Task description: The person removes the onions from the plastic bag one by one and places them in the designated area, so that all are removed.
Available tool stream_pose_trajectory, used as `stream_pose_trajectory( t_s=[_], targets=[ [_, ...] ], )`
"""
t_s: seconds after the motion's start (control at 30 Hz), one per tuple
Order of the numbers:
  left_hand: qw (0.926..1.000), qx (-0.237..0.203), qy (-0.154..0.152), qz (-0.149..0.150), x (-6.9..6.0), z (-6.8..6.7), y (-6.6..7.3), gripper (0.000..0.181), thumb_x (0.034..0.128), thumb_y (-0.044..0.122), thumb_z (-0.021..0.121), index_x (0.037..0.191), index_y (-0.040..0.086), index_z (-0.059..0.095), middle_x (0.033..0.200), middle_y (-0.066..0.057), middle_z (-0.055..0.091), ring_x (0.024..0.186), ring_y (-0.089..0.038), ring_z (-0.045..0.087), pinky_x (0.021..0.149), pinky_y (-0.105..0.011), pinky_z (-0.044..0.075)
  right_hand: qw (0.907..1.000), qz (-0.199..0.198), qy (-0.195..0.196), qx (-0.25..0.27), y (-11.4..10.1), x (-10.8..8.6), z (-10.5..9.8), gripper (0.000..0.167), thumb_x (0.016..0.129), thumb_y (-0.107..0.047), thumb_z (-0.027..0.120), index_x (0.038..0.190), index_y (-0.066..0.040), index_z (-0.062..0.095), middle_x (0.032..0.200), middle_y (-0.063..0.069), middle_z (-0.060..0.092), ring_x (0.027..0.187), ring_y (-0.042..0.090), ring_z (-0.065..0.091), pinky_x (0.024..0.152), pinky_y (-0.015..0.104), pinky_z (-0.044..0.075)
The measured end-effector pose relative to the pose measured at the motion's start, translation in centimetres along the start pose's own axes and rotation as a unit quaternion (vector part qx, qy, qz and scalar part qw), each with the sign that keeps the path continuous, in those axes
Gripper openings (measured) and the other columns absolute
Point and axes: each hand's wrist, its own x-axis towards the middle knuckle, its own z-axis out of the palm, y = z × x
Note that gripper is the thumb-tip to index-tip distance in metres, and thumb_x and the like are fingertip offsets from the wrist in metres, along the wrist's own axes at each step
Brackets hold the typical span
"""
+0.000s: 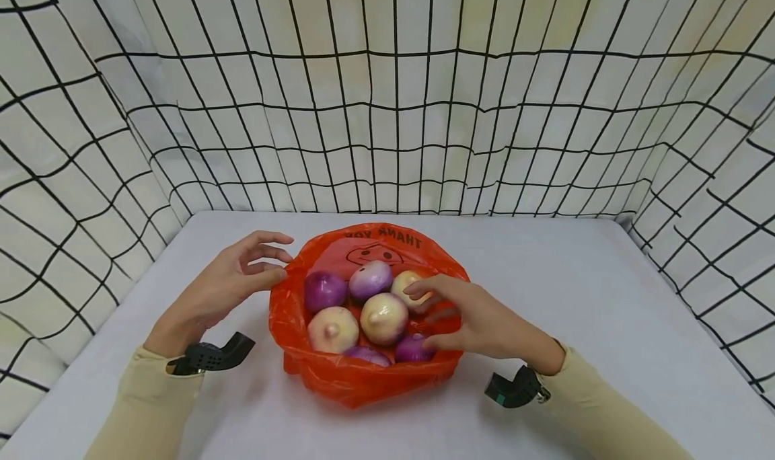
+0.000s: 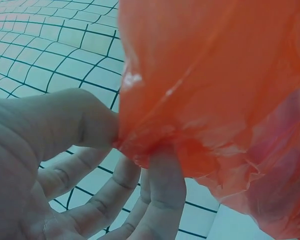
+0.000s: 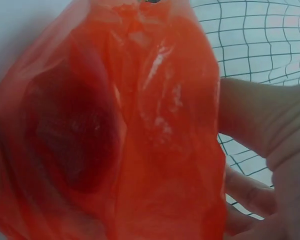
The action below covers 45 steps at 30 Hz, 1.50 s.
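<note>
A red plastic bag (image 1: 357, 379) stands wide open on the white table, with several onions inside. Among them are a dark purple onion (image 1: 325, 292), a light purple one (image 1: 371, 280), a pale onion (image 1: 384, 319) in the middle and a small purple onion (image 1: 414, 348). My left hand (image 1: 239, 272) pinches the bag's left rim; in the left wrist view its thumb (image 2: 85, 117) and a finger meet on the plastic. Over the right rim reaches my right hand (image 1: 478, 315), fingers spread and slightly bent above the onions. Its fingertips are partly hidden by the bag in the right wrist view.
A white wall with a black grid net (image 1: 396, 103) encloses the table (image 1: 563, 278) at the back and both sides. Each wrist wears a black camera mount (image 1: 514, 387). Printed lettering and a face (image 1: 378, 253) show on the bag's inner back wall.
</note>
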Motion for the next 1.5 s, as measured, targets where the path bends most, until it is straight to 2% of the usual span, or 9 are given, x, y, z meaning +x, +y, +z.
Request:
stream_pose_trajectory(
  t_s=[0.13, 0.23, 0.43, 0.63, 0.87, 1.07, 1.3, 1.5],
  targets=[
    [1.0000, -0.003, -0.002, 0.003, 0.0, -0.1, 0.1, 0.057, 0.0988, 0.031, 0.069, 0.149, 0.022, 0.045, 0.142, -0.013, 0.057, 0.121, -0.025, 0.067, 0.104, -0.053, 0.057, 0.9992, 0.025, -0.029, 0.014, 0.4, 0.0, 0.1, 0.070, 0.083, -0.012, 0.086, 0.144, -0.012, 0.052, 0.141, 0.008, 0.062, 0.119, 0.029, 0.069, 0.097, 0.025, 0.060],
    [1.0000, -0.001, -0.002, 0.006, -0.1, -0.1, 0.2, 0.056, 0.0987, 0.031, 0.069, 0.148, 0.021, 0.045, 0.141, -0.013, 0.058, 0.120, -0.025, 0.067, 0.102, -0.050, 0.058, 0.9982, 0.036, -0.046, 0.009, 0.6, 0.0, 0.3, 0.071, 0.083, -0.012, 0.085, 0.145, -0.014, 0.051, 0.145, 0.006, 0.060, 0.122, 0.028, 0.067, 0.099, 0.025, 0.059],
    [0.9999, 0.007, -0.002, 0.011, -0.3, -0.1, 0.3, 0.054, 0.0982, 0.030, 0.070, 0.146, 0.021, 0.047, 0.141, -0.012, 0.058, 0.120, -0.027, 0.065, 0.099, -0.048, 0.060, 0.9974, 0.035, -0.062, -0.012, 1.1, 0.2, 0.6, 0.071, 0.083, -0.012, 0.085, 0.145, -0.018, 0.052, 0.145, 0.005, 0.059, 0.123, 0.024, 0.066, 0.101, 0.028, 0.059],
    [0.9997, 0.006, -0.008, 0.022, -0.5, -0.1, 0.5, 0.051, 0.0970, 0.022, 0.070, 0.144, 0.019, 0.049, 0.140, -0.013, 0.058, 0.123, -0.032, 0.061, 0.093, -0.036, 0.061, 0.9960, 0.039, -0.081, -0.002, 1.2, 0.3, 0.6, 0.072, 0.082, -0.007, 0.085, 0.145, -0.017, 0.052, 0.144, 0.007, 0.060, 0.125, 0.027, 0.066, 0.100, 0.026, 0.059],
    [0.9994, 0.017, -0.018, 0.024, -0.6, -0.1, 0.5, 0.052, 0.0959, 0.022, 0.070, 0.143, 0.023, 0.050, 0.143, -0.012, 0.059, 0.129, -0.035, 0.058, 0.095, -0.047, 0.061, 0.9914, 0.079, -0.101, -0.024, 0.9, 0.2, 0.7, 0.071, 0.080, -0.008, 0.085, 0.144, -0.019, 0.054, 0.138, 0.000, 0.064, 0.120, 0.014, 0.066, 0.097, 0.020, 0.057],
    [0.9992, 0.024, -0.027, 0.017, -0.6, 0.0, 0.5, 0.051, 0.0966, 0.024, 0.070, 0.145, 0.022, 0.052, 0.145, -0.012, 0.058, 0.131, -0.035, 0.057, 0.098, -0.051, 0.059, 0.9894, 0.075, -0.108, -0.062, 0.9, 0.1, 0.9, 0.067, 0.080, -0.014, 0.085, 0.140, -0.022, 0.058, 0.135, -0.002, 0.064, 0.116, 0.009, 0.063, 0.097, 0.024, 0.058],
    [0.9982, 0.050, -0.027, 0.021, -0.7, 0.2, 0.6, 0.051, 0.0954, 0.025, 0.071, 0.144, 0.021, 0.058, 0.147, -0.010, 0.058, 0.130, -0.033, 0.058, 0.098, -0.051, 0.059, 0.9872, 0.067, -0.123, -0.076, 1.1, 0.2, 1.1, 0.061, 0.081, -0.016, 0.084, 0.137, -0.026, 0.062, 0.129, -0.013, 0.064, 0.116, 0.006, 0.059, 0.100, 0.026, 0.056],
    [0.9977, 0.061, -0.025, 0.016, -0.7, 0.2, 0.7, 0.061, 0.0948, 0.028, 0.071, 0.152, 0.020, 0.051, 0.149, -0.012, 0.056, 0.131, -0.034, 0.058, 0.098, -0.052, 0.059, 0.9858, 0.064, -0.129, -0.087, 1.3, 0.2, 1.4, 0.062, 0.081, -0.018, 0.084, 0.138, -0.025, 0.061, 0.132, -0.014, 0.064, 0.122, 0.005, 0.057, 0.105, 0.028, 0.055]
  ],
)
